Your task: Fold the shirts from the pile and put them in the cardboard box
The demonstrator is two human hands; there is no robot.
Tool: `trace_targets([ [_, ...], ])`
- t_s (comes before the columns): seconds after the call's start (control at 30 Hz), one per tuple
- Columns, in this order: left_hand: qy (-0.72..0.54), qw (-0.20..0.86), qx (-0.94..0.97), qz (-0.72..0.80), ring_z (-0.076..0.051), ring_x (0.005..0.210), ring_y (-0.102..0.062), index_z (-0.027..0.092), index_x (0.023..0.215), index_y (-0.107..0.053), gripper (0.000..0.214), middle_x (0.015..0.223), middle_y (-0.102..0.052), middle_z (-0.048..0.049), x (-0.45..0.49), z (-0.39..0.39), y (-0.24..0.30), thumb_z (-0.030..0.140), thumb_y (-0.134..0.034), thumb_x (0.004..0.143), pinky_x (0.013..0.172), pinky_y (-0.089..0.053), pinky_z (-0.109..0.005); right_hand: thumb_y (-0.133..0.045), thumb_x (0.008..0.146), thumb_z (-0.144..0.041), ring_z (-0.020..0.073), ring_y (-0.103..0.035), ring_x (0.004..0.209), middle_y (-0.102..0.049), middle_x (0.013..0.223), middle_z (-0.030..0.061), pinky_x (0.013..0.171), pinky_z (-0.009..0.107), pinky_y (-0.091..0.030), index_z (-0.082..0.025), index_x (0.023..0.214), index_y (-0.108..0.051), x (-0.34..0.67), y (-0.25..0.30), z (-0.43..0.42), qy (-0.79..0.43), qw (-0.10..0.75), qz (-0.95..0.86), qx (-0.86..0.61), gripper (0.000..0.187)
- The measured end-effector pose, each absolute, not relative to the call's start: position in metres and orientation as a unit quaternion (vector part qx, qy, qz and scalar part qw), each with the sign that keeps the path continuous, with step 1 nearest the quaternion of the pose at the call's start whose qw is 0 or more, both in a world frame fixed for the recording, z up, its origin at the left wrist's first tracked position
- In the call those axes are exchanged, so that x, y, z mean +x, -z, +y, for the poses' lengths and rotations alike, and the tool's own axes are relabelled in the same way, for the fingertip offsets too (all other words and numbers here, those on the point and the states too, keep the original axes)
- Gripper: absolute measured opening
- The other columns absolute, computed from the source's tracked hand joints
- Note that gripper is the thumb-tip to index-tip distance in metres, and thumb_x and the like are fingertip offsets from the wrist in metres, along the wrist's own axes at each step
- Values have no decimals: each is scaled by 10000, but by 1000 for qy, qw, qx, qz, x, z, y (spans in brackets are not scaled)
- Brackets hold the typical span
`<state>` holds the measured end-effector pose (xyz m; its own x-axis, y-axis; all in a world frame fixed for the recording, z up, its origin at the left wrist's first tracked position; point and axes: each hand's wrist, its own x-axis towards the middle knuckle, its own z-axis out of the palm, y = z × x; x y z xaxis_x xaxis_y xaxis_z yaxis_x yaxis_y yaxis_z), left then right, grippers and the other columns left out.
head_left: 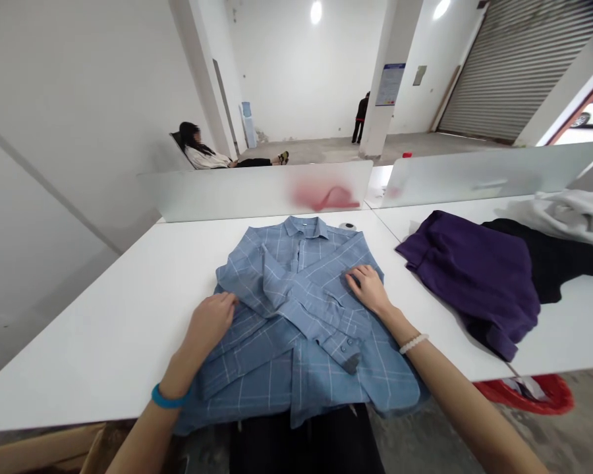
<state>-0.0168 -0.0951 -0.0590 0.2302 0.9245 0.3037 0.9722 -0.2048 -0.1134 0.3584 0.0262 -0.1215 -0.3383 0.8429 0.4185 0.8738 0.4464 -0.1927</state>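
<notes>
Blue checked shirt (301, 316) lies sleeves-crossed at the worktop's (103, 329) six o'clock edge. Left hand (210, 322) at its nine o'clock, grip curled, hold unclear. Right hand (370, 289) at three o'clock, grip flat, empty.

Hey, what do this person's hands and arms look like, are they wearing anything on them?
Both forearms are bare, with no sleeves in view, and there are no gloves or visible rings. Behind the left hand sits a plain bright blue wristband. Behind the right hand is a bracelet of small white beads.
</notes>
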Motion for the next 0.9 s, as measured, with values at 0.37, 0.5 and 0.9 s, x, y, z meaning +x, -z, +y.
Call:
trace_targets([
  [0.37,93,-5,-823,-560,-242,1237,-498,138,1166,-597,459,1309,-571,-130,-67,-61,101,308,-245,926,1084,-368,-428,-489,902,-498,172,-611,695,-620,905,72,649,273,-450,-194,851,-568,365,97,-57,-110,124,-826,-539,319],
  [0.5,75,-5,-843,-533,-258,1159,-544,164,1002,-660,437,1141,-658,-128,-66,-36,109,358,-279,909,1087,-351,-430,-486,900,-368,169,-579,715,-585,869,50,679,283,-452,-206,857,-494,359,98,-83,-171,213,-807,-524,167],
  [0.9,81,33,-751,-654,-311,1328,-386,77,1294,-484,568,1382,-491,-192,-72,-19,126,418,-250,903,1101,-250,-560,-727,665,-533,59,-384,394,-479,646,-94,297,180,-362,-254,939,-428,393,92,-147,-497,503,-401,-582,493],
])
